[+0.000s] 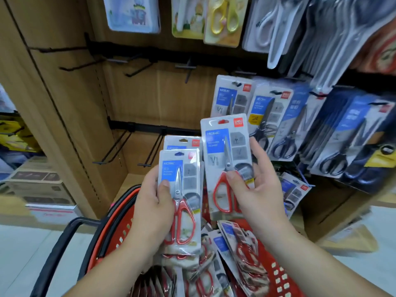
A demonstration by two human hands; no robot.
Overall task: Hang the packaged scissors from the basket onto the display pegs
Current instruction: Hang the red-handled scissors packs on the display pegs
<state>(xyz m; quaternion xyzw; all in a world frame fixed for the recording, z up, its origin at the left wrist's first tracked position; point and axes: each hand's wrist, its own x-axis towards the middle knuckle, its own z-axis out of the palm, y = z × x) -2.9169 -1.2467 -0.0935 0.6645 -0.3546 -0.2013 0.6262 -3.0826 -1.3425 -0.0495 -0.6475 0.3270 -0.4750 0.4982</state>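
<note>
My left hand (153,207) grips a small stack of packaged red-handled scissors (182,189), thumb on the front pack. My right hand (257,189) holds a single pack of red-handled scissors (227,155) upright, thumb on its front, just right of the stack. Both are above a red basket (111,234) holding several more packs (240,249). Bare black display pegs (150,153) stick out of the cardboard back panel just behind the packs. More bare pegs (137,70) sit on the rail above.
Black-handled scissors packs (285,125) hang on pegs to the right, and white (276,28) and yellow scissors packs (222,18) hang higher up. Cardboard boxes (40,189) are stacked on the floor at the left. The basket's black handle (70,230) lies at its left rim.
</note>
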